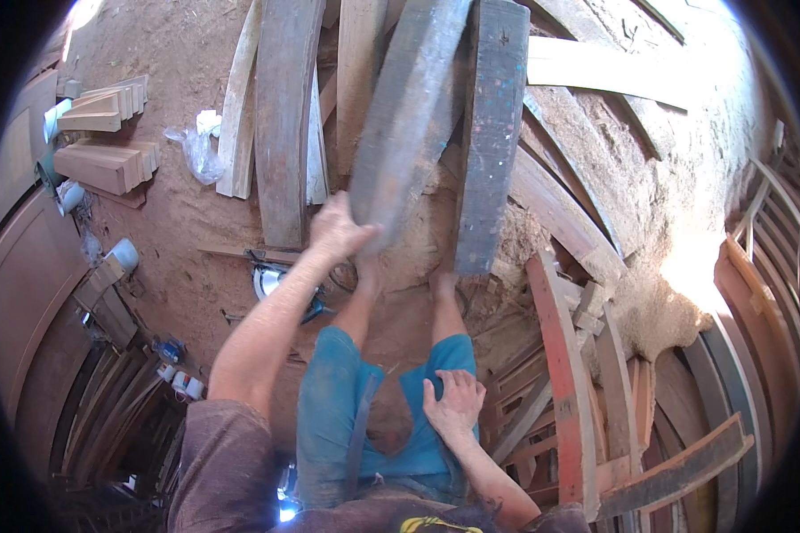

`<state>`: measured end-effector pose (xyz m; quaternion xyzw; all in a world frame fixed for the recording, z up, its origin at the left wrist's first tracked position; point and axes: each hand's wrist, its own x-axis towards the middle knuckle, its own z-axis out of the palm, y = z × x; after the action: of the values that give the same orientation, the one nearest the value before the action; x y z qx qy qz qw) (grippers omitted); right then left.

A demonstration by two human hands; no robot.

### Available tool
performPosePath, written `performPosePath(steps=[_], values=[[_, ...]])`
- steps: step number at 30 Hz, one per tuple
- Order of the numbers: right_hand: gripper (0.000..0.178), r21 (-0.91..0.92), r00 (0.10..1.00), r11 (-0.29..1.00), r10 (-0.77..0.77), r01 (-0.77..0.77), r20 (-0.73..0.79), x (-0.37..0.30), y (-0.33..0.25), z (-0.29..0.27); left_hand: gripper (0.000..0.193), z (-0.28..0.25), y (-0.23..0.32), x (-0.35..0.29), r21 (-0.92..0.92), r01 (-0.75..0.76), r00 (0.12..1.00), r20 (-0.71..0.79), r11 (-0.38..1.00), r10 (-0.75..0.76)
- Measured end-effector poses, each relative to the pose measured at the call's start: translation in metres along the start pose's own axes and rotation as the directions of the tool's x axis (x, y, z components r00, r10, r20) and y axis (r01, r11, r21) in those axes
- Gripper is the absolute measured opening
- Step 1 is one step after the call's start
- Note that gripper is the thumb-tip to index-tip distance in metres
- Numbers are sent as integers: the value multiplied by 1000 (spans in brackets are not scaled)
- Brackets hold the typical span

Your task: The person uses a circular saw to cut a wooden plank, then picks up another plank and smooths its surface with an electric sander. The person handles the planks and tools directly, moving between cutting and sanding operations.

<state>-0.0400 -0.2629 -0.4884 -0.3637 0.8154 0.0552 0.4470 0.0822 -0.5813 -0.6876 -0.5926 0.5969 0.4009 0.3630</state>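
Note:
My left hand (340,233) is closed on the near end of a long grey wooden plank (400,115). Motion blurs the plank, which slants up and away to the right. Fingers apart, my right hand (454,404) lies on the leg of my blue shorts (333,364) and holds nothing. Just right of the held plank is a thick dark beam (493,133) speckled with paint. To its left stretches a wide brown-grey plank (287,124). Below my left wrist, partly hidden by my forearm, sits a power tool with a round silver guard (268,281) and blue parts.
Stacks of short wood blocks (107,167) stand at the left beside a clear plastic bag (200,157). A red-faced board (562,382) and a slatted wooden frame are near my right side. More boards (587,209) lie at the upper right over sawdust-covered ground.

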Motion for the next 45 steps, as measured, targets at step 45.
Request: performPosePath(steps=[45], values=[[31, 115, 999, 993, 8, -3, -41, -9, 4, 17, 101, 21, 20, -140, -861, 234, 784, 441, 451, 436]])
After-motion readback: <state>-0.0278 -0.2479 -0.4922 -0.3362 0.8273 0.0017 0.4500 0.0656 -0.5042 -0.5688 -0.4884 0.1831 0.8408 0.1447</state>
